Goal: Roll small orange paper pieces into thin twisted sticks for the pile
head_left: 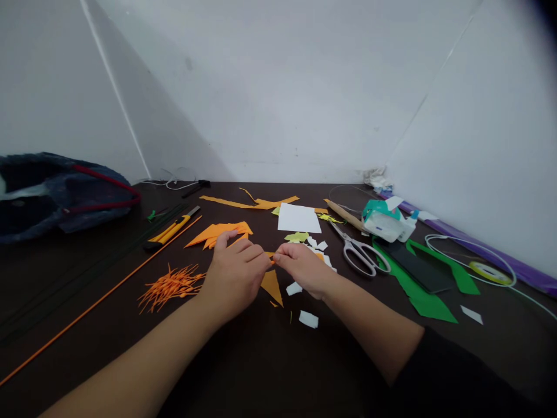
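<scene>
One orange piece (272, 259) (mostly hidden), small, left hand (238, 268) and right hand (303, 266) pinching it

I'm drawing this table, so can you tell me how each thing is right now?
Left hand, fingers curled
Right hand, pinching a small orange piece
Scissors, lying unheld; blade gap too unclear
Yellow cutter, lying down, grey tip showing
Thin orange pieces, loosely heaped
Orange paper, cut and overlapping
White sheet, lying flat
White scraps, scattered
Black phone, dark, lying over green paper
</scene>
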`<state>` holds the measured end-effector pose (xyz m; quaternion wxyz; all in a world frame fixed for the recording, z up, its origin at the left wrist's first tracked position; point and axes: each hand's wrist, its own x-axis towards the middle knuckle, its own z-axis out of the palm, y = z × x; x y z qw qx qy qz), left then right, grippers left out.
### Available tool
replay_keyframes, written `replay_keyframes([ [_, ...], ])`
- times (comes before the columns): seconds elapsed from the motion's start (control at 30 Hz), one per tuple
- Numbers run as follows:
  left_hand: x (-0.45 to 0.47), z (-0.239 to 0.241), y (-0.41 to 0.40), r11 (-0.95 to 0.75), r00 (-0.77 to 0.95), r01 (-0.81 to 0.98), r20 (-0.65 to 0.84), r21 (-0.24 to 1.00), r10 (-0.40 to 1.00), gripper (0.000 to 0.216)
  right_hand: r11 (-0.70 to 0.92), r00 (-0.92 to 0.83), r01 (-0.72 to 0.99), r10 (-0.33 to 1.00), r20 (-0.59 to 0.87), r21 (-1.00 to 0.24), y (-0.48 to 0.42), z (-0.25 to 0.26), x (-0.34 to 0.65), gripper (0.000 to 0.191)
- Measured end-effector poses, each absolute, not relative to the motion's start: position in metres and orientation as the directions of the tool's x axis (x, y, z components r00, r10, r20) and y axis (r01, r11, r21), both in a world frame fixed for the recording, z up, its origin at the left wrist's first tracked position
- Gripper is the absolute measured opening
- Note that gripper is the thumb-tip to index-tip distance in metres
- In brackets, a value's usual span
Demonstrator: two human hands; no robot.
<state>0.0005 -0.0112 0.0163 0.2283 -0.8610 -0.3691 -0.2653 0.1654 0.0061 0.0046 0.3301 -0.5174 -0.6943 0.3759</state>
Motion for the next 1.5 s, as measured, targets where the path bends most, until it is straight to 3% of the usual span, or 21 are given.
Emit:
replay_keyframes([
  [0.7,0.000,0.017,-0.008,-0.621,0.556,0.775,0.594,-0.117,0.582,0.022,0.191,-0.157,0.488,0.979,0.129,-0.852,0.005,0.010,0.168,0.018],
  [1.0,-0.006,0.018,-0.004,-0.596,0.486,0.800,0.663,-0.074,0.569,0.023,0.133,-0.185,0.324,0.980,0.075,-0.937,0.011,0.006,0.173,0.030],
  [1.27,-0.009,0.022,-0.007,-0.639,0.523,0.766,0.649,-0.074,0.552,0.024,0.095,-0.234,0.223,0.971,0.041,-0.970,0.010,0.002,0.171,0.041],
  [1.5,-0.008,0.025,-0.008,-0.667,0.543,0.743,0.623,-0.044,0.563,0.026,0.042,-0.265,0.117,0.964,0.009,-0.992,0.009,0.003,0.171,0.039],
])
